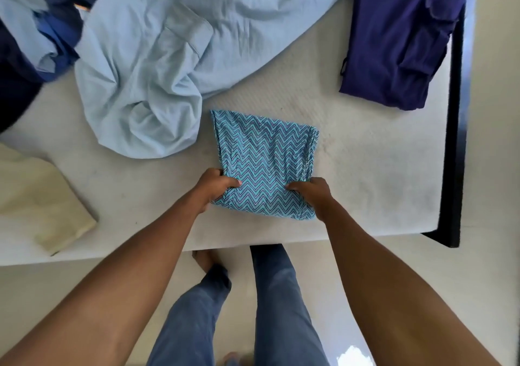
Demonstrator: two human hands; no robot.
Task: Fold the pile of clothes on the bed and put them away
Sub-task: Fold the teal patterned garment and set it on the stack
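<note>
A teal zigzag-patterned garment point(264, 154) lies folded into a rough rectangle on the white mattress point(365, 168), near its front edge. My left hand point(215, 187) grips the garment's near left side, thumb on top of the cloth. My right hand point(312, 192) grips the near right side the same way. A large light-blue garment point(157, 64) lies crumpled just behind and to the left. A folded dark purple garment point(394, 36) sits at the back right.
Dark blue and light-blue clothes point(33, 36) are heaped at the back left. A folded cream cloth point(36, 202) lies at the left front edge. The black bed frame point(454, 140) runs along the right side. My legs stand on the pale floor below.
</note>
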